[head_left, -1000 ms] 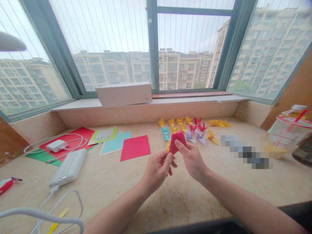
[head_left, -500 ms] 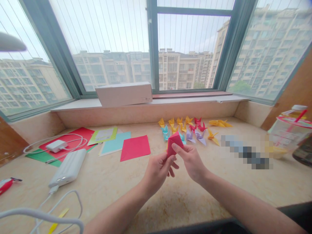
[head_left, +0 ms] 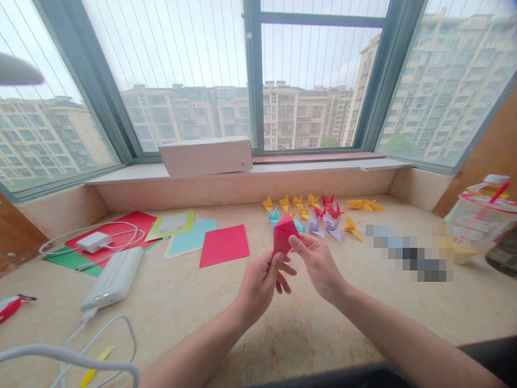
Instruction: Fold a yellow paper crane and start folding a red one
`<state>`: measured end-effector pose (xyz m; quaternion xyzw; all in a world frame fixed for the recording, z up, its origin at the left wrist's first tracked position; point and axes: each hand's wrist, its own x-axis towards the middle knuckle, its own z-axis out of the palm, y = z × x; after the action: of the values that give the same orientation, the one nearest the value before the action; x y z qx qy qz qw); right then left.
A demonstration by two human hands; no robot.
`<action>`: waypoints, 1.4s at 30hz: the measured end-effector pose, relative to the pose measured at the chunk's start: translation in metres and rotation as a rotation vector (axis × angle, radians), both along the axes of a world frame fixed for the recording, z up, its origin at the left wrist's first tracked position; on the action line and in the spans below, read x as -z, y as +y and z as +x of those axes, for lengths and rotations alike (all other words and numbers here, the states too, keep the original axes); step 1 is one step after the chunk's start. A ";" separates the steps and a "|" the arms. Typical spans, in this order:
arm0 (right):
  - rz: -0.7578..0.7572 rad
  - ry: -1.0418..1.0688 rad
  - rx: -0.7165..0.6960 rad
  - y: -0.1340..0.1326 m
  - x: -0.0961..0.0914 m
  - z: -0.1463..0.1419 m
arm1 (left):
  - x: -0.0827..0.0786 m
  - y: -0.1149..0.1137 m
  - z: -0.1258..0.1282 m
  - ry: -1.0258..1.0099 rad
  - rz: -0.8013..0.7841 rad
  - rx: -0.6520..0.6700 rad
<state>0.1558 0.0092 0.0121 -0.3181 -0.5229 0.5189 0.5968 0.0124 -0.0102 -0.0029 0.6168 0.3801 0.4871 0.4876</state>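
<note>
A small folded piece of red origami paper (head_left: 285,234) is held up between my two hands above the counter. My left hand (head_left: 262,277) pinches its lower end between thumb and fingers. At its right edge, the thumb and forefinger of my right hand (head_left: 315,264) are closed on the paper. Behind it stand rows of small folded paper cranes, among them yellow cranes (head_left: 298,202), red cranes (head_left: 329,203), purple cranes (head_left: 333,227) and a light blue crane (head_left: 273,216), partly hidden. A flat red paper square (head_left: 224,246) lies left of my hands.
Further left lie blue paper (head_left: 191,237), a yellow-green packet (head_left: 170,225), a white charger (head_left: 93,242) with its cable and a white power bank (head_left: 113,280). A white box (head_left: 205,156) sits on the sill. A plastic cup (head_left: 480,221) with a red straw stands at right.
The folded red paper has turned slightly and shifted a little to the left. My right thumb has slid from its front face to its right edge.
</note>
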 end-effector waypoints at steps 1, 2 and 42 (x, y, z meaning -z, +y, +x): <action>0.016 0.013 0.031 0.001 -0.002 0.001 | 0.000 0.000 0.000 -0.007 -0.004 -0.009; 0.032 0.028 0.062 0.002 -0.003 0.002 | -0.001 0.001 -0.001 -0.011 -0.009 -0.014; 0.511 -0.499 0.037 -0.001 0.010 0.005 | 0.002 0.007 -0.003 -0.063 -0.006 -0.114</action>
<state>0.1608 0.0080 0.0016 -0.2851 -0.7594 0.2669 0.5204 0.0094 -0.0032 -0.0046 0.5772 0.4006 0.5321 0.4724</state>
